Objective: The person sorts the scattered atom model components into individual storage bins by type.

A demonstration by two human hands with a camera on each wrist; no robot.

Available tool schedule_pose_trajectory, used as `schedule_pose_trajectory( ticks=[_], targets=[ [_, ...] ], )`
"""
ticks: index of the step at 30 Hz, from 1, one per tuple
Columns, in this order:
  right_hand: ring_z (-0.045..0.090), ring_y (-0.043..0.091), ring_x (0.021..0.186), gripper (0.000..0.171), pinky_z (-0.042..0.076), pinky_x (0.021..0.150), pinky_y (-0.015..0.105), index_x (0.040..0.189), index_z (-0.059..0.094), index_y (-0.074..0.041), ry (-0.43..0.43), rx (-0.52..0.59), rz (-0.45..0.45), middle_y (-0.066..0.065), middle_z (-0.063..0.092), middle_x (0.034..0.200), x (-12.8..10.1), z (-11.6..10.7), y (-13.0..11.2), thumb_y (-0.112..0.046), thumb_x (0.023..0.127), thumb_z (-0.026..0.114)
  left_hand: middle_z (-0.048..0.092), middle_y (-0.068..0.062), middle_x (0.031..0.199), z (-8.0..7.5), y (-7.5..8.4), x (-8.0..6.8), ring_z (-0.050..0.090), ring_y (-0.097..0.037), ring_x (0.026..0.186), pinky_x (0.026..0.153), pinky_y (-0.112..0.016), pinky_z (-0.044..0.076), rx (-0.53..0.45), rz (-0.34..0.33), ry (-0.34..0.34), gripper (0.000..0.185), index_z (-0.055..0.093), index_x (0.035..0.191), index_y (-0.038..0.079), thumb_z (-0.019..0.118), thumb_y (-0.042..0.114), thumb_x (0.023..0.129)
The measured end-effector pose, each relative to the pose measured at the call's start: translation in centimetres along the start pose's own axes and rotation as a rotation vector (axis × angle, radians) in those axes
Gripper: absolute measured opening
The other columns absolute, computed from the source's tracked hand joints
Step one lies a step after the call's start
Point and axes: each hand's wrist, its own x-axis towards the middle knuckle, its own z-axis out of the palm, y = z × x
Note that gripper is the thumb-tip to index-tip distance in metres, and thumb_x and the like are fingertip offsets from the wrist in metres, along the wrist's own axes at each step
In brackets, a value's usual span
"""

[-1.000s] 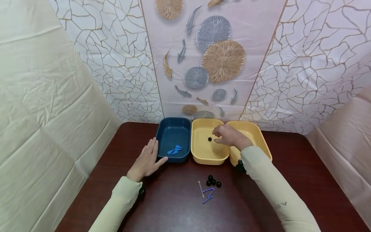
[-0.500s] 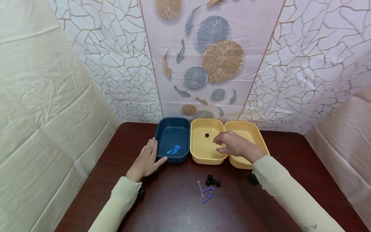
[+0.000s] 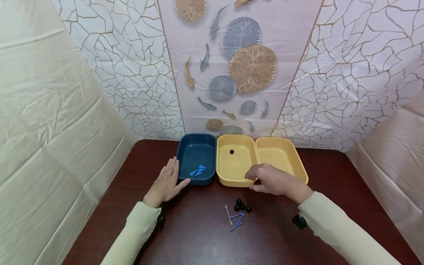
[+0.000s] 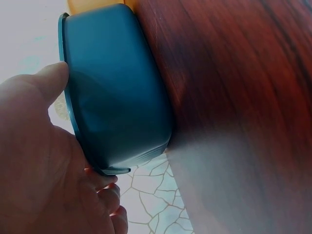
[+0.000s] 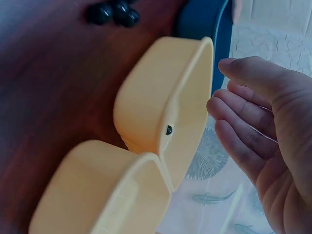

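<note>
Head view, right hand (image 3: 275,180) empty, loose, hiding yellow tray (image 3: 232,162) rim, left hand (image 3: 167,182) flat.

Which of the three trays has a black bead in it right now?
The middle yellow tray, between the blue tray and the right yellow tray. One black bead lies on its floor; the blue tray holds only blue pieces.
</note>
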Motion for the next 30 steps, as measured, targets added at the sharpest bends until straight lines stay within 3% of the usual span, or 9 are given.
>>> schedule_pose_trajectory(
  ticks=[5, 10, 15, 30],
  targets=[
    [0.068, 0.011, 0.088, 0.013, 0.060, 0.077, 0.029, 0.103, 0.077, -0.008, 0.019, 0.018, -0.020, -0.001, 0.073, 0.095, -1.2, 1.4, -0.5, -0.010, 0.091, 0.081, 0.006, -0.022, 0.178, -0.1, 0.1, 0.0, 0.007, -0.044, 0.165, 0.133, -0.061, 0.015, 0.001, -0.001, 0.007, 0.095, 0.012, 0.167, -0.005, 0.052, 0.056, 0.106],
    [0.070, 0.012, 0.088, 0.019, 0.061, 0.077, 0.027, 0.107, 0.077, -0.005, 0.026, 0.046, -0.019, 0.003, 0.076, 0.099, -2.4, 3.0, -0.7, -0.010, 0.090, 0.082, 0.005, -0.022, 0.178, -0.1, 0.1, 0.0, 0.006, -0.043, 0.165, 0.133, -0.061, 0.014, -0.001, -0.004, 0.004, 0.095, 0.012, 0.167, -0.005, 0.052, 0.056, 0.106],
    [0.070, 0.012, 0.089, 0.020, 0.060, 0.077, 0.026, 0.109, 0.077, -0.003, 0.001, 0.101, 0.033, 0.005, 0.077, 0.100, -3.2, 4.6, -0.7, -0.010, 0.090, 0.082, 0.004, -0.022, 0.178, 0.0, 0.1, 0.0, 0.005, -0.043, 0.166, 0.133, -0.061, 0.014, -0.004, -0.007, -0.001, 0.096, 0.010, 0.167, -0.005, 0.051, 0.056, 0.106],
    [0.068, 0.010, 0.085, 0.019, 0.060, 0.074, 0.028, 0.104, 0.077, -0.007, 0.066, 0.203, 0.114, 0.002, 0.073, 0.095, -4.6, 8.7, 0.1, -0.011, 0.088, 0.085, 0.002, -0.022, 0.178, -0.1, 0.1, 0.0, 0.003, -0.042, 0.166, 0.134, -0.060, 0.012, -0.008, 0.003, -0.014, 0.096, 0.008, 0.167, -0.005, 0.050, 0.057, 0.107]
  ],
)
